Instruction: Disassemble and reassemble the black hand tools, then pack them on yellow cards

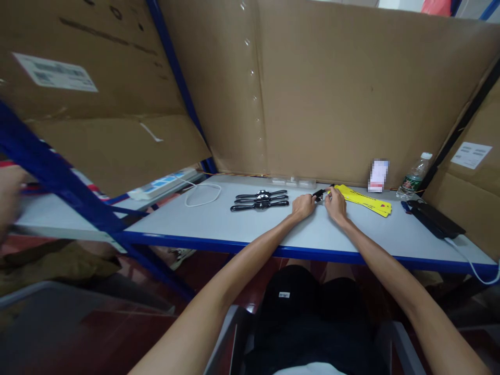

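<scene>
At the table, left hand clasps a black item (partly hidden); right hand, curled, hold unclear.

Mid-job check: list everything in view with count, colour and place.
Wristwatches: 3, black, table left-centre
Small item: 1, black, centre
Strips: at least 2, yellow, right of it
Plastic pieces: several, clear, rear
Pixelated panel: 1, pale, rear right
Bottle: 1, clear, rear right
Case: 1, black, table right
Cables: 2, white, left and right
Power strip: 1, white-blue, left
Tables: 2, grey, centre and left
Cardboard panels: 3, brown, around table
Labels: 2, white, side panels
Frame: 1, blue, left
Chairs: at least 2, grey, bottom
Co-worker's arm: 1, blurred, far left
Shorts: 1, black, below table
Left grip: 1, bare, holding small item
Right grip: 1, bare, beside it; contact unclear
</scene>
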A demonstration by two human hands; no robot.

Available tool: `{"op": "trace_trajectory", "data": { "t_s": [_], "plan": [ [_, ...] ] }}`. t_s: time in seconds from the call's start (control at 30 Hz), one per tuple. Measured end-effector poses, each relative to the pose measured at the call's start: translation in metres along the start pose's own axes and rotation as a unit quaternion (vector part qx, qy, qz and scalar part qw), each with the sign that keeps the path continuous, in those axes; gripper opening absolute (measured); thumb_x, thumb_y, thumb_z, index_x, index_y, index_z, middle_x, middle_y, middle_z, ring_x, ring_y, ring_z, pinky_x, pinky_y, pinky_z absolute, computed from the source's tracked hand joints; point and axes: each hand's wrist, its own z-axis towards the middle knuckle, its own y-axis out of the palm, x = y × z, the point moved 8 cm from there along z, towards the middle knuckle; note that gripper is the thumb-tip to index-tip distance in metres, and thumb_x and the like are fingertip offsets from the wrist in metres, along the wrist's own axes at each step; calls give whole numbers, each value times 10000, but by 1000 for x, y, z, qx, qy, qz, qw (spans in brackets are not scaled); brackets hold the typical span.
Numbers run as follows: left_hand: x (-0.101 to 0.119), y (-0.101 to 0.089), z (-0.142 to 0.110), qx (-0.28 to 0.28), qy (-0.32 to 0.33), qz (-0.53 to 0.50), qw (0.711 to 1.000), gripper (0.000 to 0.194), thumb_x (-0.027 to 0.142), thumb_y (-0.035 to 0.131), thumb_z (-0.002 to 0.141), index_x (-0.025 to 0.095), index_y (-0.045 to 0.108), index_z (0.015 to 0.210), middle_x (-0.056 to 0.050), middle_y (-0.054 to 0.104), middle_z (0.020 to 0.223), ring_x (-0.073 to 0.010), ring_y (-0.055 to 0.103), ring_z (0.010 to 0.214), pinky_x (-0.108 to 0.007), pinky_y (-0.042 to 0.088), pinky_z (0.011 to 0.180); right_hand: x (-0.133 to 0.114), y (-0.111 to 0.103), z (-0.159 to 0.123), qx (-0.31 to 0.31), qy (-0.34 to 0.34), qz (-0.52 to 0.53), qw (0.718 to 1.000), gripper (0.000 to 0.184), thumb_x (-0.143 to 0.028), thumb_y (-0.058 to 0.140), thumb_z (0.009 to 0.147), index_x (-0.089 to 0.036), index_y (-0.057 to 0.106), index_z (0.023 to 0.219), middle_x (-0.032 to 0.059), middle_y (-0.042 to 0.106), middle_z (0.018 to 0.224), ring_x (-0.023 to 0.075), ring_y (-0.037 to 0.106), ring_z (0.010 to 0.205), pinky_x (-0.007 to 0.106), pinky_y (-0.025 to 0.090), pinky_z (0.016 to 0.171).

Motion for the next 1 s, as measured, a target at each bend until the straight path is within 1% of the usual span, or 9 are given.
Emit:
{"op": "trace_trajectory", "data": {
  "t_s": [0.13,0.23,0.3,0.43,0.5,0.6,0.77,0.87,1.0],
  "plan": [
    [0,0,0,-1,-1,-2,1000,504,440,313,1059,195,737,1180,-172,735,1211,-294,681,1151,-351,485,899,3,1,0,8,6,7,1000,341,-191,473,935,-194,677,1208,106,680,1081,250,607,1014,347,468,895],
    [0,1,0,1,-5,4,1000,507,443,313,1058,191,739,1169,-176,734,1211,-295,678,1157,-352,483,900,0,6,1,-25,-25,19,999,283,-156,482,901,-215,754,950,75,666,1033,216,617,967,327,474,894],
    [0,1,0,2,-2,6,1000,509,445,312,1057,190,741,1158,-175,736,1209,-296,679,1155,-350,484,893,-1,9,1,-42,-37,23,998,290,-108,481,856,-219,747,821,60,656,1002,203,617,956,319,473,893],
    [1,0,0,4,1,8,1000,510,441,312,1054,189,742,1159,-171,738,1204,-297,680,1149,-349,487,883,4,6,2,-27,-8,5,1000,272,-113,487,868,-211,728,945,64,659,999,208,612,947,328,473,877],
    [1,0,0,2,-1,9,1000,509,442,315,1053,190,744,1160,-172,737,1205,-295,678,1152,-348,484,890,6,9,2,-43,5,-16,999,227,-138,534,865,-209,709,990,66,665,996,214,611,944,325,472,851],
    [1,0,0,2,1,4,1000,513,440,313,1052,187,748,1151,-182,736,1199,-304,679,1146,-356,480,890,7,13,1,-69,14,-38,997,184,-170,592,854,-214,698,998,63,682,983,213,616,939,307,467,814],
    [-1,0,2,14,12,-32,999,478,440,364,1040,180,765,1052,-188,751,1136,-309,696,1077,-344,461,834,23,4,7,-53,73,-25,996,209,-171,562,877,-220,717,1008,49,739,999,196,652,954,280,465,806],
    [-4,3,6,17,34,-80,996,467,443,387,1034,185,766,943,-155,766,1044,-285,695,1010,-315,437,777,33,9,10,-87,109,12,990,150,-301,616,884,-216,737,909,34,755,937,199,670,911,274,467,777],
    [-12,8,17,7,50,-174,983,467,434,413,1024,171,746,828,-95,744,859,-227,665,857,-279,395,689,34,26,10,-144,118,86,979,224,-378,653,823,-199,682,692,4,696,731,175,642,752,255,465,698]
  ]
}}
